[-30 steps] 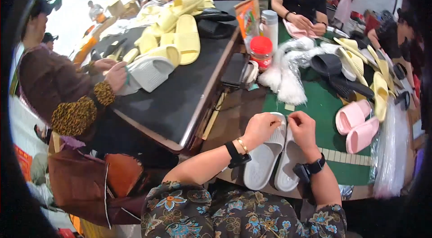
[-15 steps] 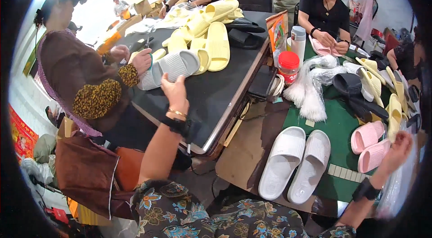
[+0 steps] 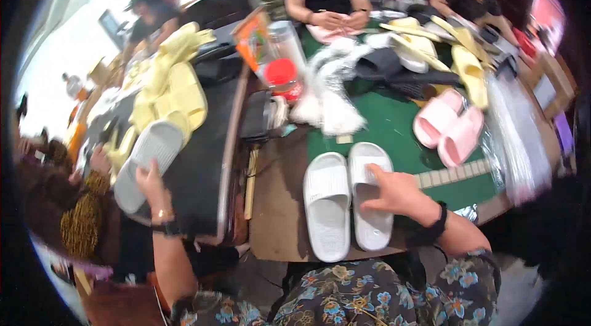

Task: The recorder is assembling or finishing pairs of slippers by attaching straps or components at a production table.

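At the left table, my left hand (image 3: pixel 152 185) grips the edge of a ribbed grey slipper (image 3: pixel 161 144), thumb on top; part of its hold is hidden. The slipper lies slanted beside a heap of yellow slippers (image 3: pixel 186 95). On the nearer right table a pair of white slippers (image 3: pixel 327 221) stands side by side, toes pointing away from me. Over the right one of that pair is my right hand (image 3: pixel 400 193), open, with thumb and forefinger apart at its strap. A pair of pink slippers (image 3: pixel 462 138) sits on the green mat, to the right of that hand.
Clear plastic bags (image 3: pixel 338 104), a red-lidded jar (image 3: pixel 282 76) and a grey bottle (image 3: pixel 286 43) stand in the middle. Black slippers (image 3: pixel 394 70) and several yellow ones lie farther back. Co-workers sit across and at left. Plastic sleeves (image 3: pixel 520 147) line the right edge.
My view has turned right. My left hand has closed on the grey slipper, which now sits nearer me. My right hand has moved left from beside the pink slippers to the white pair.
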Available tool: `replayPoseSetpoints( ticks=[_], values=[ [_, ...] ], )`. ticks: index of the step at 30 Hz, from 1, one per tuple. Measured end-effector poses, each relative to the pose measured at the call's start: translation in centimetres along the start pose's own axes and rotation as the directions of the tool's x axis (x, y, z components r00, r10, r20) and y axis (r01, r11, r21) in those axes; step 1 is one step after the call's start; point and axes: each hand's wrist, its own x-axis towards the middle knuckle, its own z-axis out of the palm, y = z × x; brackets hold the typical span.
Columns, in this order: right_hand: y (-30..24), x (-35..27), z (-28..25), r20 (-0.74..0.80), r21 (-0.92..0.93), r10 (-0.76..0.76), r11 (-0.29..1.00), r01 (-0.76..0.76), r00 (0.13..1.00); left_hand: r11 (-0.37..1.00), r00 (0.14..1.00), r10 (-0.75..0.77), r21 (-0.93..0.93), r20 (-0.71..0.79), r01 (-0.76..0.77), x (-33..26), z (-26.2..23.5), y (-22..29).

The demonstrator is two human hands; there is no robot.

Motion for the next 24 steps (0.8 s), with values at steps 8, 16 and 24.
replayPoseSetpoints(
  ticks=[8,16,24],
  values=[
    [3.8,-0.5,-2.1,-0.542,-0.100,-0.102,0.993,0.057,0.834,0.986,0.988,0.092,-0.151,0.121,-0.073,-12.3,2.0,6.0],
    [13.9,-4.5,-19.8,-0.965,-0.007,0.121,0.875,-0.485,0.233,0.976,0.978,0.205,-0.080,0.038,-0.202,-16.5,1.1,9.1],
    [10.0,-4.5,-13.6,-0.795,0.154,0.161,0.986,-0.061,0.585,0.875,0.680,0.461,-0.165,0.571,-0.455,-22.1,2.5,11.6]
  ],
)
